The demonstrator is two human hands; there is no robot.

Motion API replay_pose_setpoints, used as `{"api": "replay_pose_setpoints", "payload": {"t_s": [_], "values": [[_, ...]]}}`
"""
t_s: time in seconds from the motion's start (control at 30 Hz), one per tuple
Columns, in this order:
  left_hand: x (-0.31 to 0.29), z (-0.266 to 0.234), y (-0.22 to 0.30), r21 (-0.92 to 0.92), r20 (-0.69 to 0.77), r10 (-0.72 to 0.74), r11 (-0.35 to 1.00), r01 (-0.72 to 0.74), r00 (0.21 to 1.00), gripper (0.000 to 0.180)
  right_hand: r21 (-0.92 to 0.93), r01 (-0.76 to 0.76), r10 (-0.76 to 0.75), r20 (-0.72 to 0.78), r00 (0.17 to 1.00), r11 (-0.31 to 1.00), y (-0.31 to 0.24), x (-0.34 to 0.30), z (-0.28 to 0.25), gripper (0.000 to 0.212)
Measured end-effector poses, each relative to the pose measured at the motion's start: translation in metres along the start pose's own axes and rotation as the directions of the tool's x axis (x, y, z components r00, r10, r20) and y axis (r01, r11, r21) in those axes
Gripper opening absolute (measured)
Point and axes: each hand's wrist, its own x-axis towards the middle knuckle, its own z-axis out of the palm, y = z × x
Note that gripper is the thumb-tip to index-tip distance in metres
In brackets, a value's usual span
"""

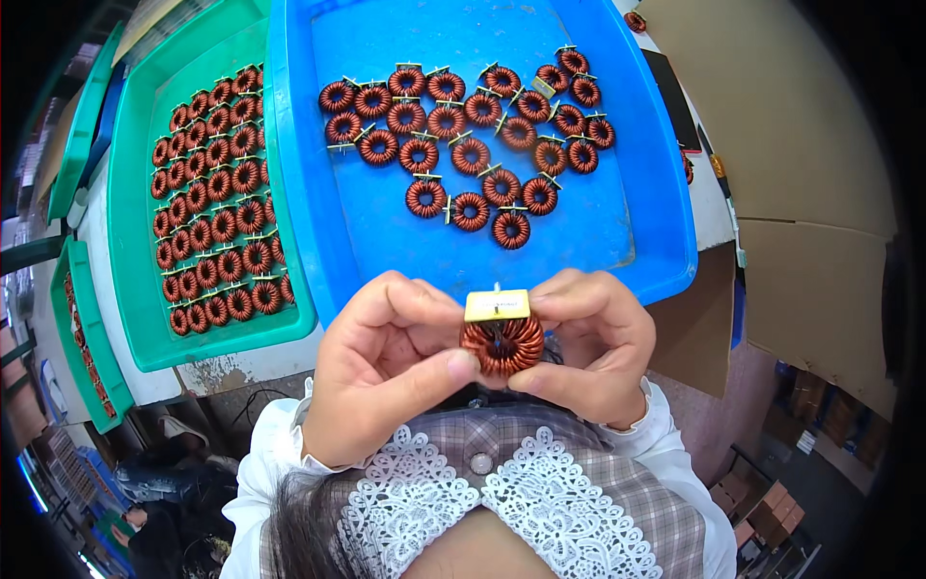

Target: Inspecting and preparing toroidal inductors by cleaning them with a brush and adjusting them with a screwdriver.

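Note:
Between my two hands I hold a copper-wound toroidal coil [502, 345] with a small yellow base board [497, 306] at its top. A thin pin sticks up from the board. My left hand [381, 362] pinches the coil's left side with thumb and fingers. From the right, my right hand [598, 343] grips it the same way, its thumb low on the winding. Just beyond my hands, a blue tray [569, 256] bears many similar coils, each with a yellow board; the nearest one is a loose coil [510, 230].
At the left stands a green tray [135, 328] with coils in tight rows. Another green tray [116, 381] sits lower, farther left. Brown cardboard [810, 145] borders the right side. A dark flat object [670, 101] lies beside the blue tray. Behind at lower left, a person in dark clothing [178, 536] appears.

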Motion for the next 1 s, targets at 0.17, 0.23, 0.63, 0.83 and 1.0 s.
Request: {"api": "replay_pose_setpoints", "payload": {"t_s": [0.17,0.23,0.63,0.83,1.0], "values": [[0.004,0.005,0.004,0.226,-0.069,-0.128,0.964,0.140,0.989,0.055,-0.499,0.287,-0.256,0.130,0.958,0.818,-0.003,0.007,0.001,0.038],[0.005,0.007,0.005,0.181,-0.078,-0.145,0.971,0.157,0.986,0.054,-0.511,0.337,-0.301,0.155,0.941,0.791,-0.001,0.010,0.001,0.040],[-0.005,-0.013,-0.010,0.019,-0.033,-0.170,0.985,0.170,0.985,0.025,-0.420,0.172,-0.153,0.078,0.985,0.891,-0.002,0.008,-0.004,0.052],[-0.004,-0.010,-0.005,0.007,-0.064,-0.168,0.986,0.169,0.984,0.022,-0.429,0.159,-0.166,0.020,0.986,0.889,-0.004,0.007,0.001,0.049],[0.000,0.005,-0.002,-0.009,-0.111,-0.165,0.986,0.165,0.980,0.033,-0.496,0.277,-0.296,0.042,0.954,0.823,0.002,0.008,0.001,0.044]]}}
